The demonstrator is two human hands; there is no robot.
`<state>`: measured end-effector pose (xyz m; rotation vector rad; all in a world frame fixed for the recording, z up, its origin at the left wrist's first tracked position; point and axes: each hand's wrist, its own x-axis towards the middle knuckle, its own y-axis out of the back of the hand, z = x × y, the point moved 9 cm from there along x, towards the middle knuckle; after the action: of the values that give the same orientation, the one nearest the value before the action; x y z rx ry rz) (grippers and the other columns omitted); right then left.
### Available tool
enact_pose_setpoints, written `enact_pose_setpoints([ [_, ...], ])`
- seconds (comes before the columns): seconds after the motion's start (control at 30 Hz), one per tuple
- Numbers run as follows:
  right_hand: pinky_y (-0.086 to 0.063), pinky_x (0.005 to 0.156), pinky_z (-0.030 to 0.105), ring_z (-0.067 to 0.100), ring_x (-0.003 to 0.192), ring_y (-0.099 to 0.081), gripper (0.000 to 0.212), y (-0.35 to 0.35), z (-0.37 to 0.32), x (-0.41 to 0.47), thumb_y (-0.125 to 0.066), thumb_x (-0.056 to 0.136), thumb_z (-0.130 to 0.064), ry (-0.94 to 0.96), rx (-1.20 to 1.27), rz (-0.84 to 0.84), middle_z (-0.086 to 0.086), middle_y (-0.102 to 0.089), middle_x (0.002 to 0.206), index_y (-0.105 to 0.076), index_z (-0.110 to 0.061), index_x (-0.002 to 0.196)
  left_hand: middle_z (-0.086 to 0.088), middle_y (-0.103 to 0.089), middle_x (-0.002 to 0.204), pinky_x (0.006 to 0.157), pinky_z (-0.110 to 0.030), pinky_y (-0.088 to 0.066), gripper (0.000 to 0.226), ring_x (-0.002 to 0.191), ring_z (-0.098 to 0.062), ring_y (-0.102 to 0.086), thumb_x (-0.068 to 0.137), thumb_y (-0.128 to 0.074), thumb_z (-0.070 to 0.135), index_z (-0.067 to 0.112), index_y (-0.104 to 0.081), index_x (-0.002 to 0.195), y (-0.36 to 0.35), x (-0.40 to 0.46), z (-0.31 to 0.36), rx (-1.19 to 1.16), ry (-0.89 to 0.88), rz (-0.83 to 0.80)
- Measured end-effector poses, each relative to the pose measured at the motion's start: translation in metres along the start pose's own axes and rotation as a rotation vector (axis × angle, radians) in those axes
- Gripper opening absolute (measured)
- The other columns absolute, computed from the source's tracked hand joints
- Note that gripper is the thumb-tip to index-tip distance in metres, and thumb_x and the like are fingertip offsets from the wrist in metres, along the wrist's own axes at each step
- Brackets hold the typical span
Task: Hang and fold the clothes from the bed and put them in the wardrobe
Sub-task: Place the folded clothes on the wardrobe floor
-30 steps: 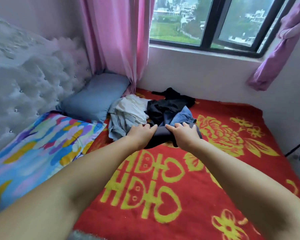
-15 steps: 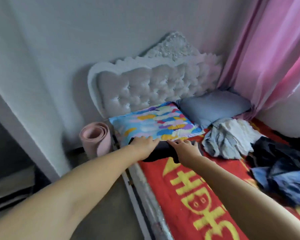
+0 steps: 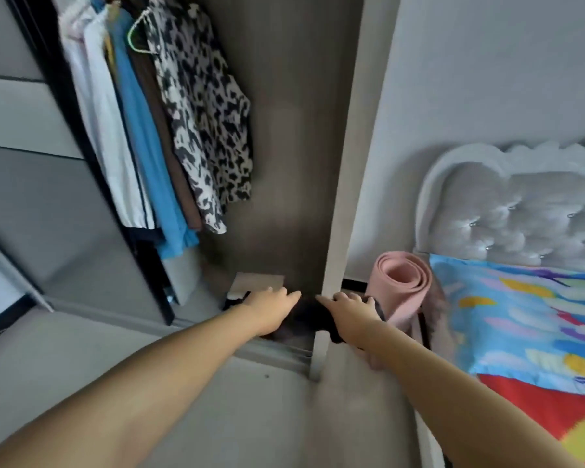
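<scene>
A folded dark garment (image 3: 309, 317) is carried between my two hands at the open wardrobe (image 3: 284, 163), low near its floor. My left hand (image 3: 271, 304) holds its left edge with fingers stretched over the top. My right hand (image 3: 350, 307) holds its right side the same way; thumbs are hidden underneath. Inside the wardrobe hang several clothes: a black-and-white patterned blouse (image 3: 206, 123), a blue garment (image 3: 149, 146) and a white one (image 3: 105, 130). A flat folded pale item (image 3: 259, 282) lies on the wardrobe floor just behind my left hand.
The wardrobe's pale side panel (image 3: 338, 231) stands right in front of the garment. A rolled pink mat (image 3: 402, 288) leans between wardrobe and bed. The bed with red blanket (image 3: 537, 410), colourful pillow (image 3: 520, 315) and tufted headboard (image 3: 520, 214) is at right.
I have turned left from the bed to the wardrobe, carrying the folded dark garment in both hands. The pile of clothes on the bed has left the view.
</scene>
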<state>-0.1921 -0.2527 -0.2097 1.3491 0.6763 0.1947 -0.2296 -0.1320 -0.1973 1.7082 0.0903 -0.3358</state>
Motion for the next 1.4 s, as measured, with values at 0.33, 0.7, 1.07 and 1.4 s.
enact_pose_setpoints([
  [0.33, -0.015, 0.106, 0.069, 0.035, 0.133, -0.032, 0.083, -0.002, -0.164, 0.117, -0.064, 0.086, -0.014, 0.194, 0.004, -0.118, 0.007, -0.037, 0.144, -0.016, -0.041, 0.149, -0.014, -0.044, 0.134, 0.086, -0.046, -0.045, 0.064, 0.115, -0.037, -0.05, 0.092, -0.04, 0.003, 0.019, -0.017, 0.149, -0.083, -0.033, -0.171, -0.132, 0.204, -0.138],
  [0.7, -0.021, 0.105, 0.067, 0.035, 0.129, -0.037, 0.072, -0.025, -0.178, 0.31, -0.052, 0.09, -0.014, 0.111, 0.191, -0.244, 0.008, -0.039, 0.139, -0.017, -0.041, 0.148, -0.013, -0.047, 0.127, 0.088, -0.046, -0.045, 0.059, 0.113, -0.036, -0.051, 0.09, -0.042, 0.003, 0.022, -0.026, 0.143, -0.139, 0.124, -0.302, -0.117, 0.134, -0.247],
  [1.07, -0.031, 0.106, 0.058, 0.035, 0.132, -0.035, 0.077, -0.137, -0.126, 0.539, -0.06, 0.089, -0.028, -0.029, 0.214, -0.312, 0.01, -0.039, 0.14, -0.014, -0.039, 0.15, -0.015, -0.041, 0.138, 0.094, -0.051, -0.042, 0.067, 0.12, -0.039, -0.047, 0.096, -0.045, 0.02, 0.028, -0.009, 0.152, -0.267, 0.352, -0.357, -0.015, -0.011, -0.271],
  [1.4, -0.003, 0.11, 0.066, 0.035, 0.147, 0.009, 0.069, -0.256, -0.085, 0.72, -0.038, 0.098, -0.022, -0.179, 0.253, -0.081, 0.007, 0.003, 0.161, 0.002, -0.038, 0.152, -0.007, 0.004, 0.161, 0.114, -0.06, -0.01, 0.071, 0.145, -0.039, -0.006, 0.1, -0.033, 0.014, 0.033, 0.014, 0.15, -0.422, 0.538, -0.391, 0.041, -0.027, -0.096],
])
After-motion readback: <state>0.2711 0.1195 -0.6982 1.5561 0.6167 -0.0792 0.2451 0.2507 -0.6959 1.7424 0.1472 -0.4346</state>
